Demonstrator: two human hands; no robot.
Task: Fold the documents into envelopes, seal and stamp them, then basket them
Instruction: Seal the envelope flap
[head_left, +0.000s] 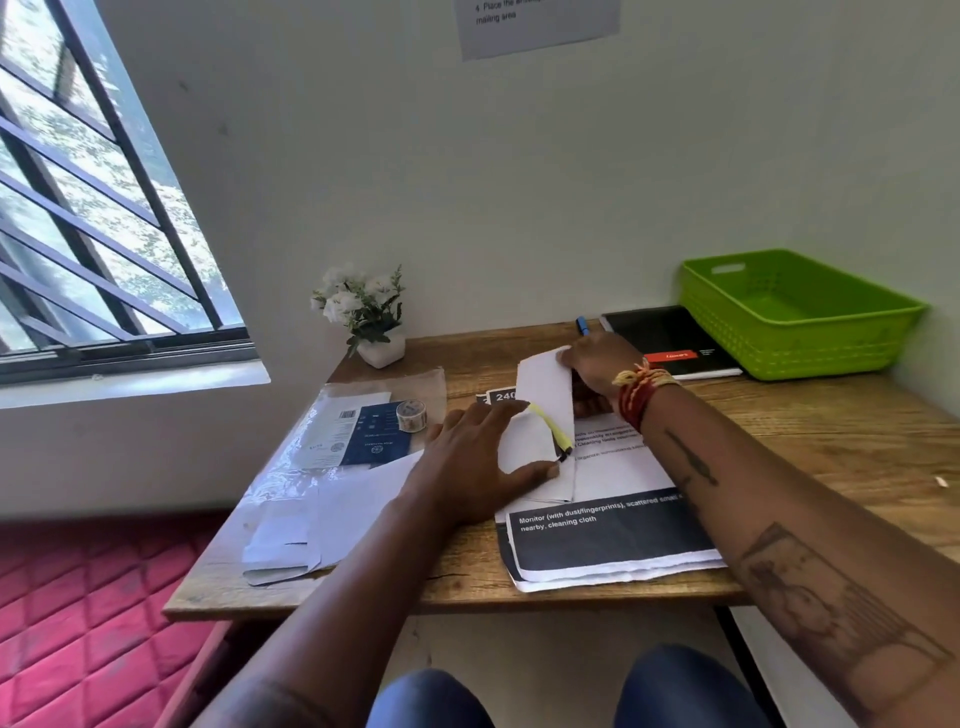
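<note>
While the left hand (470, 457) presses flat, fingers straight, on the lower part of the folded document (543, 415), the right hand (597, 364) pinches that sheet's raised far edge between thumb and fingers. The folded document lies on top of the stack of printed sheets (608, 540) at the middle of the wooden desk (831, 441), with a yellow strip (545, 423) showing along its fold.

Edges and room:
- The stack's near edge overhangs the desk's front edge slightly.
- The desk's far edge meets the wall; its right side runs bare from the stack to the right edge.
- To the left, 1 clear plastic sleeve (337, 431) holding a blue card lies beside envelopes (311, 525) near the front-left corner; how many envelopes cannot be told.

Count:
- 1 green basket (795, 317) at the far-right corner, touching 1 black notebook (670, 338).
- 1 blue pen (583, 326) just beyond the right hand.
- 1 roll of tape (411, 415) on the sleeve.
- 1 small potted plant (371, 322) at the far-left corner.
</note>
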